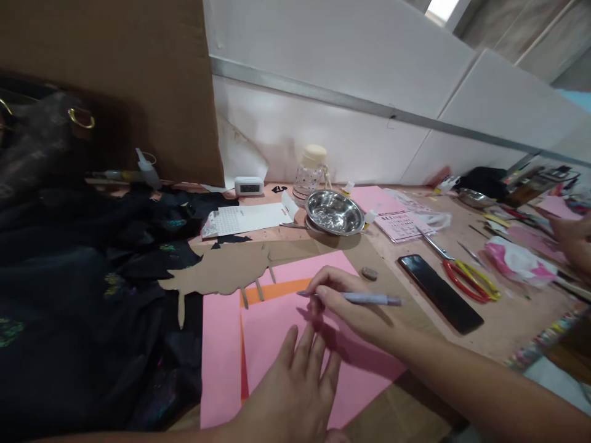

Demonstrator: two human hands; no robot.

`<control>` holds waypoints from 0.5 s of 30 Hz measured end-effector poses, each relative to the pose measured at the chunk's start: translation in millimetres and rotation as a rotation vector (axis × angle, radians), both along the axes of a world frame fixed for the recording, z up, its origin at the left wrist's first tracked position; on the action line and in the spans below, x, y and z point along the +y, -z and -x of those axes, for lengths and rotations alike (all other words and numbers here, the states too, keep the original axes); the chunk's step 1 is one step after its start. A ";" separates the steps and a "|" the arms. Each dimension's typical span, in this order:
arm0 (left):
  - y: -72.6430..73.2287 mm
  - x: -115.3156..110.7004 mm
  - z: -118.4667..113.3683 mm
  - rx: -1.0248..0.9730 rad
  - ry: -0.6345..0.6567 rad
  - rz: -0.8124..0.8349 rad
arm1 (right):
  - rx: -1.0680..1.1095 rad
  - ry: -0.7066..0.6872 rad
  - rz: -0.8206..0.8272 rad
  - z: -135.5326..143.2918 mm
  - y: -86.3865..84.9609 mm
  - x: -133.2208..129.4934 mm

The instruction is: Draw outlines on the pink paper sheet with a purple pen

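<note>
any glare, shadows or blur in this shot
Head view, centre: glints on the metal bowl; head view, right edge: another person's hand looks blurred; head view, left: the black fabric shows little detail; head view, below centre: the right hand casts a soft shadow on the pink paper.

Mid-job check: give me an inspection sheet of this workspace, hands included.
Surface: brown cardboard lying on the table.
Job's things: pink paper layered with orange paper; a pen.
Clutter: cardboard cutout, phone, red-and-yellow-handled scissors, metal bowl, black material.
Hands: left hand spread over the pink paper; right hand holds the pen.
Cables: nothing seen.
Surroundings: white wall behind; another person's hand, blurred, at the right edge.
</note>
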State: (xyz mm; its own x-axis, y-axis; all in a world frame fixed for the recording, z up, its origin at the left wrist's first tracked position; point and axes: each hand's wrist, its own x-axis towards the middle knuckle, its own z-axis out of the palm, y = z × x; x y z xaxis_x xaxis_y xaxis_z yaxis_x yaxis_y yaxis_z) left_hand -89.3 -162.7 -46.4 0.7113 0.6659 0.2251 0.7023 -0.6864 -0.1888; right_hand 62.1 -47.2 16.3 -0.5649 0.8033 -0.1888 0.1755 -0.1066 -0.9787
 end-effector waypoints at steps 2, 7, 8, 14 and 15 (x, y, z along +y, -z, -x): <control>-0.7 0.3 1.7 0.009 0.015 0.010 | 0.066 0.015 0.140 6.8 9.7 4.7; -3.3 -2.0 11.7 0.021 0.044 0.003 | 0.201 0.026 0.216 4.7 26.4 14.0; -3.4 -1.9 12.2 0.016 0.041 -0.003 | 0.199 0.020 0.211 3.6 27.1 15.6; -4.4 5.2 11.8 0.007 0.029 -0.034 | -0.011 -0.064 0.136 5.1 15.6 22.4; -5.7 6.7 11.9 0.015 0.023 -0.043 | -0.049 -0.076 0.097 6.1 12.9 21.8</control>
